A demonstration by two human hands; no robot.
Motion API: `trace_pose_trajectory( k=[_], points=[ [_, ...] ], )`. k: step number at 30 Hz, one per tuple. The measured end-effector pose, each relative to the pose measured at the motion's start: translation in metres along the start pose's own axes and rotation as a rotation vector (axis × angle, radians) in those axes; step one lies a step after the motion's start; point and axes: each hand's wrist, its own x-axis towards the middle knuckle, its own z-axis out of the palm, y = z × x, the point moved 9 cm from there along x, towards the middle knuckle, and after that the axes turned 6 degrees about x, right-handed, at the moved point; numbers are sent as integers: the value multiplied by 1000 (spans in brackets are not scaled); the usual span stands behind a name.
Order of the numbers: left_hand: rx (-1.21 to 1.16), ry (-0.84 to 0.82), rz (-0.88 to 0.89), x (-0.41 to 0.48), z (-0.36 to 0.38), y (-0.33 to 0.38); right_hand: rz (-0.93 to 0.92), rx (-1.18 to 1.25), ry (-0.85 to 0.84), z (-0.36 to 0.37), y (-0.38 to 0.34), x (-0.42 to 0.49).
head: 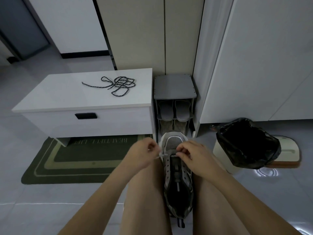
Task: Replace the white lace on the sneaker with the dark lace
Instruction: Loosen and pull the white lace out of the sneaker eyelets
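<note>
Between legs (144, 192): one sneaker (177, 192); left hand (144, 153), right hand (191, 155) pinch lace (163, 155) (white).

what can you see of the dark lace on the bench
The dark lace is a round, rope-like cord, dark with small pale flecks, and it looks woven. It lies loose and unthreaded on top of the white bench, toward the back right, bunched in a flat tangle of overlapping loops. One end trails out to the left, and a small loop sticks out just above it. Only the bench touches it.
</note>
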Motion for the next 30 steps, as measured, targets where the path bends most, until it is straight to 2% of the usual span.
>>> trace_pose_trajectory(
  k=[3, 8, 10, 12, 16, 21, 24, 27, 30],
  points=[
    [169, -62, 126, -3, 25, 13, 1, 43, 15, -2, 3, -1],
    [327, -4, 165, 0, 22, 20, -3, 46, 29, -4, 1, 0],
    [331, 79, 193, -2, 14, 25, -7, 35, 16, -3, -5, 6],
    [244, 209, 189, -4, -4, 26, -38, -4, -11, 1, -16, 14],
    [-65, 486, 72, -1, -63, 9, -59, -92, -58, 11, -32, 26],
    [-407, 647, -65, 2, -112, -21, 46, -107, -116, 14, -30, 32],
    [-463, 582, -96, 4, -107, -25, 110, 66, -119, 11, -30, 38],
    [-352, 329, -93, 6, -74, -11, 218, 418, 12, -12, -31, 48],
    [-247, 146, -51, 4, -37, 2, 242, 611, 132, -35, -40, 59]
  ],
)
